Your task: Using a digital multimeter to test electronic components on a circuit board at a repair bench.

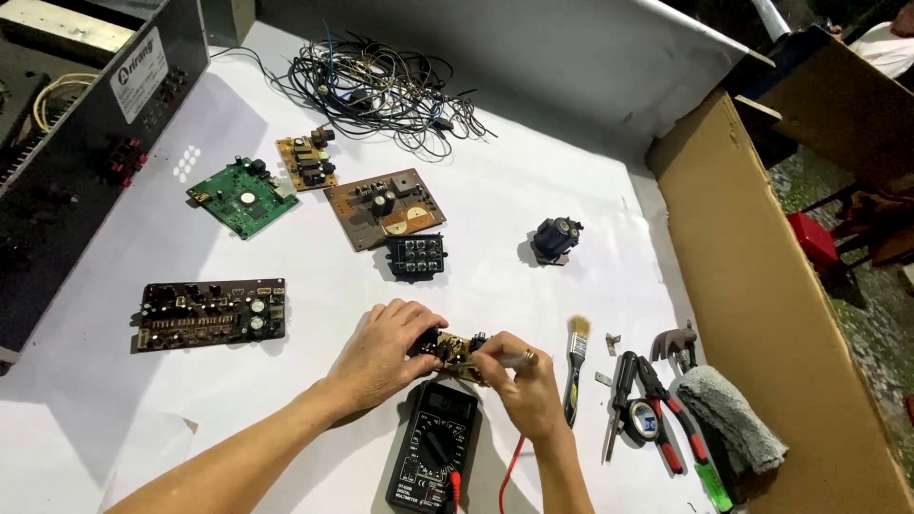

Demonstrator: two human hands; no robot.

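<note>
Head view: two bare hands work over a white table top (pixel 533 200), with a cardboard wall (pixel 762 305) on the right
Left hand (pixel 381 352): fingers curled closed around one end of a small circuit board (pixel 455 349), holding it just above the table
Right hand (pixel 524 385): pinched shut on a slim probe-like tool (pixel 509 360) whose tip sits on the small circuit board; a ring shows on one finger
Small circuit board: between both hands, just above a black multimeter (pixel 433 447) that lies near the bottom edge
Red lead (pixel 509 471): runs from under the right wrist toward the multimeter
Step in hand: by my reading, contacts on the board are being probed while the left hand steadies it
Next move calls for: likely a firm hold by the left hand and a small, exact shift of the tip to another contact, with the meter face kept in sight
Just right of the hands: a paintbrush (pixel 576 366), a screwdriver (pixel 621 390), red-handled pliers (pixel 666 419), a grey cloth (pixel 728 414)
Further back: a long dark board (pixel 209 312), a green board (pixel 243 197), two brown boards (pixel 384 207) (pixel 307 162), a black terminal block (pixel 415 255), a dark blue part (pixel 555 238), a tangle of wires (pixel 381 86)
Left edge: an open black chassis (pixel 76 143)
</note>
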